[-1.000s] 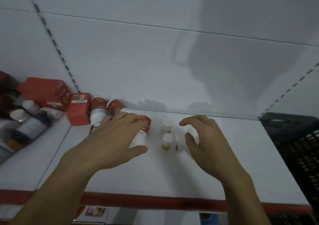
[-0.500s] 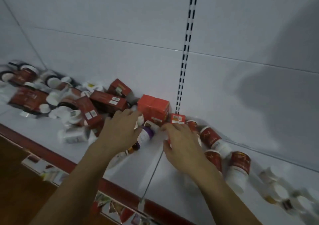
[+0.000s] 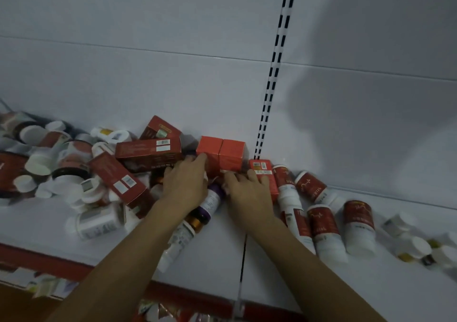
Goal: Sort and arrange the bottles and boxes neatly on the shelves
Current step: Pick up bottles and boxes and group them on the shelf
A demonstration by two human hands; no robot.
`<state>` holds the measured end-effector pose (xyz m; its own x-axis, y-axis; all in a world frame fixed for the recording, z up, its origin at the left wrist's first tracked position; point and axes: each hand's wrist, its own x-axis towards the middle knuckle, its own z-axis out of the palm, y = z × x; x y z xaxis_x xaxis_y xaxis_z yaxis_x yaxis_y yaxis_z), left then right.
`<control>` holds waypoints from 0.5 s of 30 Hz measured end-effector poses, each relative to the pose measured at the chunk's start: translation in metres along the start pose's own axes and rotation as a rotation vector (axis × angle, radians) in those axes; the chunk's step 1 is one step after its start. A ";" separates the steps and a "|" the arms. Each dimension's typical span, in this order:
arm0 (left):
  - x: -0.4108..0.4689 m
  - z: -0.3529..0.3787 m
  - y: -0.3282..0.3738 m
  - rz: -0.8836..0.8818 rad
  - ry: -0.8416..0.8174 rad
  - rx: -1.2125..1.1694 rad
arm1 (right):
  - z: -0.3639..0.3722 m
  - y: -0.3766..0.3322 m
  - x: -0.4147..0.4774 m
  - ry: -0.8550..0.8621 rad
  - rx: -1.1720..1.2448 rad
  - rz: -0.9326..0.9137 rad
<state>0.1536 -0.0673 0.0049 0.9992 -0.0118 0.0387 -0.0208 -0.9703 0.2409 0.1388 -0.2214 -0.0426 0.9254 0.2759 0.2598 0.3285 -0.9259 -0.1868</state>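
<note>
Fingers (image 3: 197,159) of my left hand (image 3: 185,185), outstretched, touched the paired orange cardboard boxes (image 3: 222,153) on the white shelf (image 3: 222,247). My right hand (image 3: 247,193) lay released against the small red box (image 3: 262,167). Both had come over from the red-labelled white bottles (image 3: 324,225), so boxes came next, I judged.

The left part of the shelf (image 3: 217,255) is blocked by a heap of boxes and lying bottles (image 3: 74,181), and no clear path is left through it. Open surface is found at the near centre and far right, behind the row of red-labelled bottles (image 3: 324,225). The far side is closed by the back panel (image 3: 173,87), against which two orange boxes (image 3: 221,155) are set.
</note>
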 end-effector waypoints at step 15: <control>-0.032 -0.021 0.097 0.425 0.162 -0.439 | -0.102 0.084 -0.119 0.475 0.498 0.431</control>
<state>0.1190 -0.1555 0.0470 0.8832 -0.3046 0.3568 -0.4617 -0.6989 0.5463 0.0373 -0.3580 0.0076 0.8475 -0.3212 0.4226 0.1111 -0.6712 -0.7329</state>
